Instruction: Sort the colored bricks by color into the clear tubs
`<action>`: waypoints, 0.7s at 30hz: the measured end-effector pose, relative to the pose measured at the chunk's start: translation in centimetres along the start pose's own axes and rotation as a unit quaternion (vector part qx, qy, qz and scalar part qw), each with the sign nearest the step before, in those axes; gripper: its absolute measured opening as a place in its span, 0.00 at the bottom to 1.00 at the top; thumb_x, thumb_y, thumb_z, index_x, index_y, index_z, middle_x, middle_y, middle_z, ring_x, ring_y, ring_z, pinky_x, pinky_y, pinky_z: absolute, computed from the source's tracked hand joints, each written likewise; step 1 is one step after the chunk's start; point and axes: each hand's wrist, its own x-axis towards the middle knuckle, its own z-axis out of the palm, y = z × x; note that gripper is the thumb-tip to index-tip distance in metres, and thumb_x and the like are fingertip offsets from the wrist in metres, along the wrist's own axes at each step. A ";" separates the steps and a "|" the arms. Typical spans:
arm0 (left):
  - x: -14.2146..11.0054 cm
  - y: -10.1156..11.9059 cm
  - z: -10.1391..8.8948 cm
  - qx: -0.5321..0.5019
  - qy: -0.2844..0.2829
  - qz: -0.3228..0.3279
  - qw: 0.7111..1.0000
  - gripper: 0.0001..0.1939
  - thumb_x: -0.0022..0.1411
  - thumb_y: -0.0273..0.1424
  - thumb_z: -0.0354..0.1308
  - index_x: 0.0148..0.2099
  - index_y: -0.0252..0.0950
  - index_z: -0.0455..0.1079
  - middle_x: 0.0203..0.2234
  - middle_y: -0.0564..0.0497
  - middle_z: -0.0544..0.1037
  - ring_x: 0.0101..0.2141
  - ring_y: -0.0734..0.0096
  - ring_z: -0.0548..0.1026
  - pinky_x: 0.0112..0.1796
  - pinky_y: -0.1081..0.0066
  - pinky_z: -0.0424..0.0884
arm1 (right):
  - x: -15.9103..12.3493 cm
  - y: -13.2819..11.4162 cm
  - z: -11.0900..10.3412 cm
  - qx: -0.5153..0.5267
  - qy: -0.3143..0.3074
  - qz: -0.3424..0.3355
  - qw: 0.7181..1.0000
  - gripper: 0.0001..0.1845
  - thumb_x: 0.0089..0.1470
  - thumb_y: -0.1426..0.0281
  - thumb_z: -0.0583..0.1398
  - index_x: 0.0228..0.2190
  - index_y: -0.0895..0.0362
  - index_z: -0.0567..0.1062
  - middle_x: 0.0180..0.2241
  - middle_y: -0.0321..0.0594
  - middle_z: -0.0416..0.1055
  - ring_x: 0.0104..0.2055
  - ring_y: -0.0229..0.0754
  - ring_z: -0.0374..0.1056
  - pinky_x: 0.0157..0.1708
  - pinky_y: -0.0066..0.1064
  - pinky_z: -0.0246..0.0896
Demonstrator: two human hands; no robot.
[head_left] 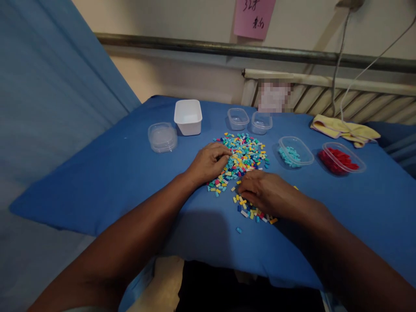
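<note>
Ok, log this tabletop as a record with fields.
left hand: at left edge of heap of small multicoloured plastic pieces
right hand: over smaller multicoloured cluster nearer the person
grip: cannot tell whether either holds a piece
right of heap: clear plastic tub of turquoise pieces; clear plastic tub of red pieces
farther back: white rectangular plastic box; two small clear plastic tubs

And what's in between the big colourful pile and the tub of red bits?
A clear tub with turquoise pieces in it sits between the colourful pile and the red tub. The head view shows it.
</note>
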 end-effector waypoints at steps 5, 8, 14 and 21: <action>0.1 0.2 -0.2 0.000 0.009 -0.006 1.000 0.11 0.68 0.27 0.59 0.45 0.40 0.83 0.45 0.47 0.86 0.50 0.60 0.82 0.56 0.55 0.77 | -1.1 1.4 -0.2 0.031 0.103 0.126 0.986 0.07 0.63 0.75 0.61 0.41 0.55 0.79 0.34 0.38 0.78 0.34 0.42 0.72 0.34 0.32 0.62; 0.1 0.3 -0.3 -0.001 0.008 -0.014 1.000 0.11 0.68 0.27 0.59 0.45 0.40 0.83 0.45 0.47 0.86 0.50 0.59 0.82 0.57 0.55 0.77 | -1.1 2.1 0.3 0.006 0.138 0.128 0.982 0.14 0.63 0.75 0.60 0.49 0.56 0.80 0.39 0.43 0.80 0.39 0.46 0.75 0.40 0.35 0.66; 0.1 0.3 -0.4 0.001 0.009 -0.005 1.000 0.11 0.68 0.27 0.59 0.45 0.39 0.83 0.45 0.46 0.86 0.50 0.59 0.82 0.57 0.54 0.77 | 0.4 1.0 1.0 -0.095 0.056 0.096 0.989 0.13 0.70 0.72 0.59 0.48 0.55 0.83 0.39 0.47 0.78 0.46 0.52 0.74 0.43 0.38 0.66; 0.1 0.4 -0.5 0.000 0.008 -0.005 1.000 0.10 0.69 0.28 0.59 0.45 0.39 0.83 0.45 0.46 0.86 0.50 0.59 0.82 0.57 0.53 0.77 | 0.5 0.4 0.4 -0.129 0.018 0.109 0.986 0.10 0.70 0.72 0.60 0.41 0.55 0.83 0.38 0.46 0.78 0.44 0.49 0.73 0.39 0.35 0.63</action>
